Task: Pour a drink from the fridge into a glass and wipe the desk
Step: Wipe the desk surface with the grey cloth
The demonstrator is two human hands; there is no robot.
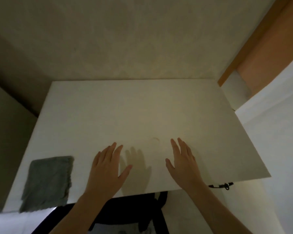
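A white desk (pixel 134 108) fills the middle of the view, set against a pale wall. A folded grey cloth (pixel 47 182) lies flat at the desk's near left corner. My left hand (pixel 107 168) is held flat over the desk's front edge, fingers spread, holding nothing. My right hand (pixel 184 164) is beside it to the right, also flat with fingers apart and empty. A faint ring-shaped mark (pixel 155 139) shows on the desk just beyond my hands. No glass, drink or fridge is in view.
A dark chair (pixel 152 215) stands under the desk's front edge. A white cabinet or panel (pixel 274 119) rises at the right, with an orange-brown frame (pixel 254 41) behind it. A black cable (pixel 222 185) hangs at the desk's near right corner.
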